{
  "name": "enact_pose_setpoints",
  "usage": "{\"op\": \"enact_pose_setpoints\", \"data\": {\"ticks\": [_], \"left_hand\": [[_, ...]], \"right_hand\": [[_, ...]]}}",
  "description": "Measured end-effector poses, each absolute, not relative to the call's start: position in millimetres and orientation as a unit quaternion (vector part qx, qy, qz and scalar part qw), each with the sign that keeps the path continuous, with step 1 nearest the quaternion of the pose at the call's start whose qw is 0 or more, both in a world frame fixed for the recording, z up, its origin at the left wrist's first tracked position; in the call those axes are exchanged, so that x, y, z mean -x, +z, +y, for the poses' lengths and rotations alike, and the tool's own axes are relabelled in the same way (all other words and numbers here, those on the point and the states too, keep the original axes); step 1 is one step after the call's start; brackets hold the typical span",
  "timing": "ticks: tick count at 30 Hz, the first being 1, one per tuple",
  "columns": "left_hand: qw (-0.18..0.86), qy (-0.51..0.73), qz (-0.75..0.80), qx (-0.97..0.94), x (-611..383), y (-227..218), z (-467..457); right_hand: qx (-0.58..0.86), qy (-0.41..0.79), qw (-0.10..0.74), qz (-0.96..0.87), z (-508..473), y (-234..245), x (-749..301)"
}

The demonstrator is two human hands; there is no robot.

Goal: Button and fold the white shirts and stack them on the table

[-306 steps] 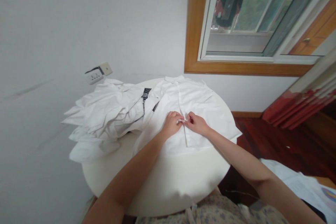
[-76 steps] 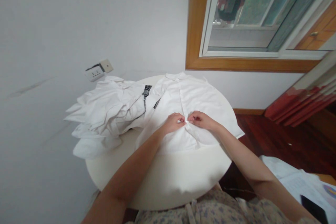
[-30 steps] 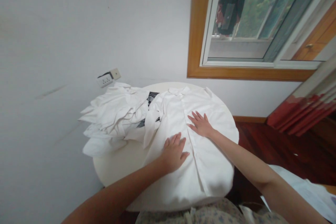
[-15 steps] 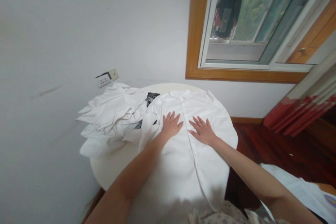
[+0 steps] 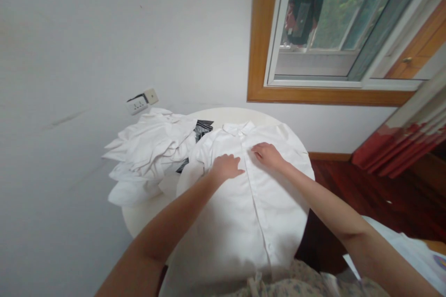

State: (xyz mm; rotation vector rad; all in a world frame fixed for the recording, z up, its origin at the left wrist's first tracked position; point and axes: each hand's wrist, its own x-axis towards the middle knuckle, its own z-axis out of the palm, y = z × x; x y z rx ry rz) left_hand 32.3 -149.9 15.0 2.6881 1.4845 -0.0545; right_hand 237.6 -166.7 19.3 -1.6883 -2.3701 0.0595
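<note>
A white button-front shirt (image 5: pixel 240 213) lies spread out, front up, on a round white table (image 5: pixel 153 213), with its collar at the far side. Over the left half of its chest is my left hand (image 5: pixel 226 167), its thumb apart from its bent fingers and nothing visible in it. My right hand (image 5: pixel 267 154) is just right of the button strip below the collar. Its fingers are drawn together; whether they pinch any cloth is hidden.
A heap of white garments (image 5: pixel 153 144) covers the table's left side, beside a black striped piece (image 5: pixel 204 126). Behind are the wall with a power socket (image 5: pixel 137 105) and a wood-framed window (image 5: pixel 258 74). A red and white curtain (image 5: pixel 393 144) hangs at right.
Both hands lay flat with fingers spread on the shirt; now their fingers are bent. My right hand has shifted slightly towards the collar. The shirt's collar and left side have straightened a little.
</note>
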Motion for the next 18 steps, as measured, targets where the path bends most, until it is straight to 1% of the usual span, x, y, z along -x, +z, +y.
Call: {"op": "enact_pose_setpoints", "data": {"ticks": [1,2,4,6,8,12,18], "left_hand": [[0.026,-0.013,0.506,-0.862,-39.5,20.4,-137.3],[0.009,0.018,0.529,-0.849,-46.2,23.0,-125.2],[-0.034,0.117,0.545,-0.829,-55.6,18.4,-104.8],[-0.054,0.176,0.521,-0.833,-58.1,2.2,-91.2],[-0.051,0.205,0.503,-0.838,-55.2,-18.9,-83.5],[-0.038,0.209,0.489,-0.846,-47.1,-46.3,-75.8],[-0.017,0.164,0.496,-0.853,-48.6,-46.2,-68.5]], "right_hand": [[0.588,0.005,0.112,-0.801,-152.3,16.4,-235.2],[0.598,-0.006,0.105,-0.795,-140.6,11.5,-232.0],[0.619,-0.012,0.092,-0.78,-125.6,-2.1,-224.8],[0.633,-0.011,0.087,-0.769,-120.0,-16.4,-219.2],[0.639,-0.009,0.088,-0.764,-119.3,-26.8,-217.0],[0.64,-0.005,0.101,-0.762,-119.3,-33.4,-218.2],[0.658,0.016,0.083,-0.749,-117.9,-31.7,-216.1]]}}
